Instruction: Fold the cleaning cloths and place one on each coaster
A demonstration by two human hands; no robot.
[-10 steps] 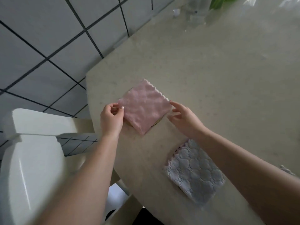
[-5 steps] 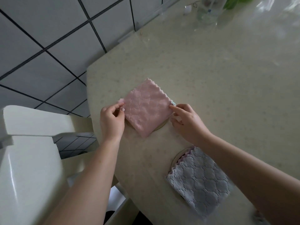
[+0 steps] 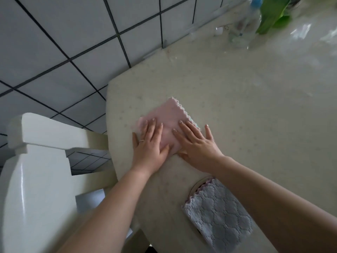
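Note:
A folded pink cleaning cloth [image 3: 168, 116] with a scalloped edge lies on the beige table [image 3: 246, 110] near its left corner; the coaster under it is hidden. My left hand [image 3: 148, 145] lies flat on the cloth's left part, fingers spread. My right hand [image 3: 196, 143] rests flat on its right part, palm down. Nearer to me a folded grey quilted cloth [image 3: 218, 215] lies on a round coaster [image 3: 197, 184], of which only a curved rim shows at the upper left. My right forearm crosses just above the grey cloth.
A white chair [image 3: 36, 170] stands against the table's left edge. At the far end stand a clear plastic bottle [image 3: 244, 24], green leaves [image 3: 271, 13] and clear wrapping [image 3: 308, 31]. A grey tiled floor [image 3: 54, 52] lies to the left.
Both hands let go of the pink cloth's side edges and now lie flat on top of it, fingers spread. The camera has tilted, so more of the table's far end shows.

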